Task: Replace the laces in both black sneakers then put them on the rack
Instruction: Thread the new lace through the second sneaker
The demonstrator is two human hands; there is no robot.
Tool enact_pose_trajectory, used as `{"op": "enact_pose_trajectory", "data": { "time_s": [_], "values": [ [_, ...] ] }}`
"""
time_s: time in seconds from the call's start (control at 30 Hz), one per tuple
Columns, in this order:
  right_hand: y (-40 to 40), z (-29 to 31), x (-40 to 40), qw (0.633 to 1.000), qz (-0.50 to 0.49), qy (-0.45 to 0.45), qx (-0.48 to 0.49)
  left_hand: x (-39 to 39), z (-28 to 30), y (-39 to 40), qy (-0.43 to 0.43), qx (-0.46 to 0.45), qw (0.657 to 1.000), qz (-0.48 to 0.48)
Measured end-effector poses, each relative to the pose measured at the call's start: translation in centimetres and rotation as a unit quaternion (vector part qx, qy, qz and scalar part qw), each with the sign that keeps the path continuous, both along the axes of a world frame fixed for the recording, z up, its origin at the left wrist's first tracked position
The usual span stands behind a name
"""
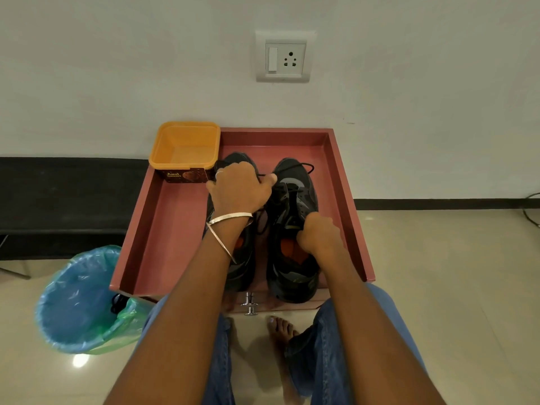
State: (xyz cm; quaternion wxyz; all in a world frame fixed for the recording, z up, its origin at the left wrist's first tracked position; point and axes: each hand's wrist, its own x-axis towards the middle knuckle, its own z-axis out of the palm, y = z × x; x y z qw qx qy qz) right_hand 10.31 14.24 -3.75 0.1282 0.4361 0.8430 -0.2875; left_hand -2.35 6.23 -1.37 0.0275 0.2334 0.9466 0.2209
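A black lace (264, 174) is pinched by the left hand (238, 188) at 12 o'clock of the right sneaker (295, 229), whose tongue is gripped by the right hand (318, 232).

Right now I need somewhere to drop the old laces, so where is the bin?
In the head view the blue-lined bin stands on the floor at lower left, beside the pink tray's near-left corner.

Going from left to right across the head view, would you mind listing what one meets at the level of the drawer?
Blue-lined bin → yellow tub → left hand over the left sneaker → right sneaker, gripped by the right hand → the drawer's right wall.
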Motion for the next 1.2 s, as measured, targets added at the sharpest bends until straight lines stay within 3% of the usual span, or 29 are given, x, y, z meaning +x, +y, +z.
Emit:
{"op": "enact_pose_trajectory", "data": {
  "time_s": [0.13,0.23,0.33,0.4,0.5,0.67,0.8,0.97,1.1,1.2],
  "values": [
    [0.2,-0.1,0.1,1.0,0.005,0.003,0.003,-0.2,-0.1,0.4,0.143,0.029,0.989,0.016],
    [0.3,-0.2,0.1,1.0,0.004,0.001,0.003,-1.2,-1.5,1.2,0.095,0.059,0.992,-0.06],
    [0.2,-0.5,0.0,1.0,0.001,0.002,0.003,-0.6,-2.9,1.9,0.072,-0.066,0.986,-0.138],
    [0.1,-0.6,-0.1,1.0,-0.001,0.004,0.006,0.0,-3.3,2.0,0.097,-0.114,0.979,-0.14],
    [0.1,-0.6,-0.1,1.0,0.0,0.008,0.009,0.3,-3.2,1.9,0.111,-0.102,0.982,-0.116],
    [0.1,-0.4,-0.1,1.0,-0.007,0.01,0.005,0.2,-2.6,1.4,0.031,-0.065,0.993,-0.094],
    [0.0,-0.3,0.0,1.0,-0.008,0.01,0.004,-0.4,-1.3,1.1,-0.09,-0.003,0.994,-0.065],
    [-0.1,-0.2,-0.2,1.0,-0.016,0.008,-0.005,-1.5,1.4,-0.6,-0.266,0.13,0.949,-0.109],
    [-0.2,0.2,0.0,1.0,-0.01,-0.001,0.008,-1.8,4.1,-2.3,-0.301,0.196,0.923,-0.141],
    [-0.1,0.4,0.0,0.999,0.006,-0.017,0.032,-1.9,5.5,-3.0,-0.278,0.233,0.92,-0.149]
  ]
}}
